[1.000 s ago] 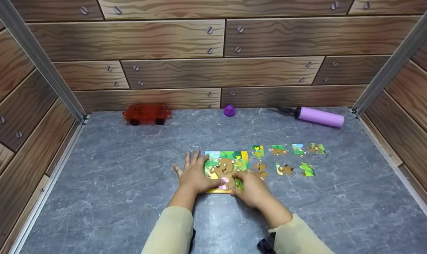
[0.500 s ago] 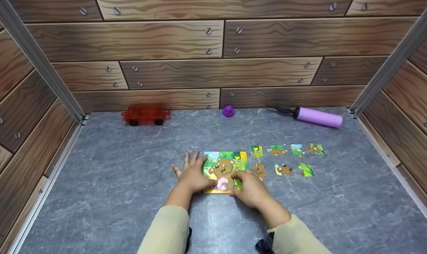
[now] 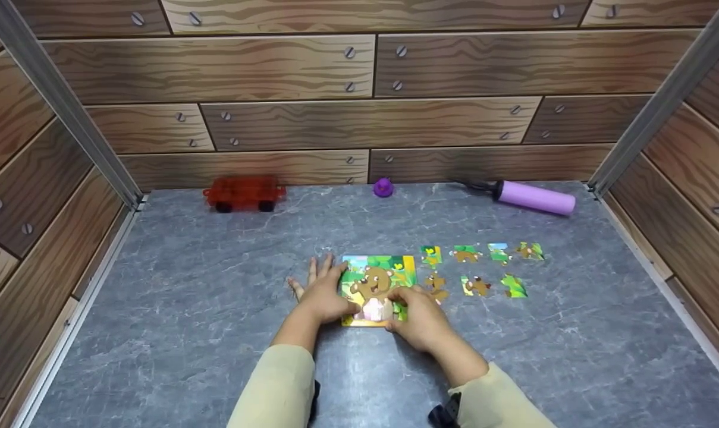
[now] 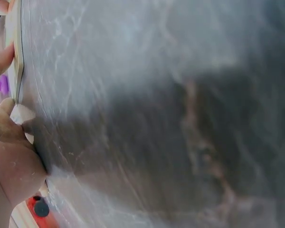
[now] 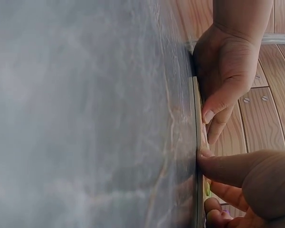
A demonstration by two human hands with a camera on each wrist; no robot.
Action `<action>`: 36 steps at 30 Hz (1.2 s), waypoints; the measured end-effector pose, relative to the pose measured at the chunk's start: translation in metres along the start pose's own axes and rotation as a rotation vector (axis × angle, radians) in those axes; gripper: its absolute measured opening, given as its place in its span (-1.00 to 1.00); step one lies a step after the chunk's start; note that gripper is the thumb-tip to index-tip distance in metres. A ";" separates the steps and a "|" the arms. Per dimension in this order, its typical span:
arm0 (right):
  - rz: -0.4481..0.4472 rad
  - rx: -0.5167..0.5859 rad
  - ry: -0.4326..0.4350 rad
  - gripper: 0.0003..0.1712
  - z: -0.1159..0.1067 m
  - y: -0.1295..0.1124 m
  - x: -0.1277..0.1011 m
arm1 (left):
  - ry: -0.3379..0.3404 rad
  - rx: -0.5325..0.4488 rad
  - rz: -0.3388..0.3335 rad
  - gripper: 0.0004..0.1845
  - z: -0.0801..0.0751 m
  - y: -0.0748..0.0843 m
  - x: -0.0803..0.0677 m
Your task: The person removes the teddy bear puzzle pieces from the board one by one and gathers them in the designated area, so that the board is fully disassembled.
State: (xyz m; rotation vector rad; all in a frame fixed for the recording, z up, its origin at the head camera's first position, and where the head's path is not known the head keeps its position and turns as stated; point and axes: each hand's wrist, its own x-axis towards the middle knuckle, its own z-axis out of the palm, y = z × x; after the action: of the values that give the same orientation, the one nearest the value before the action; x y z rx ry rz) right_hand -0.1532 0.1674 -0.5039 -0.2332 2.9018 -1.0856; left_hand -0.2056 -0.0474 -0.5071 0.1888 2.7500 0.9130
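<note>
A square puzzle board [image 3: 378,279] with a brown bear picture lies flat on the grey table [image 3: 216,285]. My left hand [image 3: 319,296] lies flat beside the board's left edge, fingers spread, with its thumb on the board. My right hand [image 3: 421,318] is at the board's near right corner. Its thumb and fingertips pinch a pale pink puzzle piece [image 3: 376,310] in the board's lower middle. In the right wrist view the right thumb [image 5: 228,168] presses at the board's thin edge [image 5: 198,142], facing the left hand [image 5: 228,71].
Several loose puzzle pieces [image 3: 477,285] lie in two rows right of the board. Along the back wall stand a red toy car [image 3: 243,193], a small purple toy [image 3: 383,188] and a purple pump [image 3: 534,197]. Wood-pattern walls close in three sides.
The pink piece under my right fingertips looks paler and slightly raised. Both hands stay where they were.
</note>
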 end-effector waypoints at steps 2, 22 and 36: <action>0.005 0.016 0.010 -0.46 0.000 0.000 0.000 | -0.002 -0.001 0.001 0.05 -0.001 0.001 -0.001; 0.019 0.176 0.020 -0.52 0.000 0.004 0.001 | 0.010 -0.015 0.000 0.05 0.001 0.001 -0.001; -0.130 0.171 0.022 -0.50 -0.018 0.015 0.001 | 0.010 -0.010 -0.007 0.06 0.002 -0.001 0.001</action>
State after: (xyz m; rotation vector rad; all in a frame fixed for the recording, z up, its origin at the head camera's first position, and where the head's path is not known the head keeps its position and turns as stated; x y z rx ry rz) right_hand -0.1572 0.1899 -0.5001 -0.4109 2.8244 -1.3561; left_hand -0.2064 -0.0463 -0.5096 0.1733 2.7533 0.9288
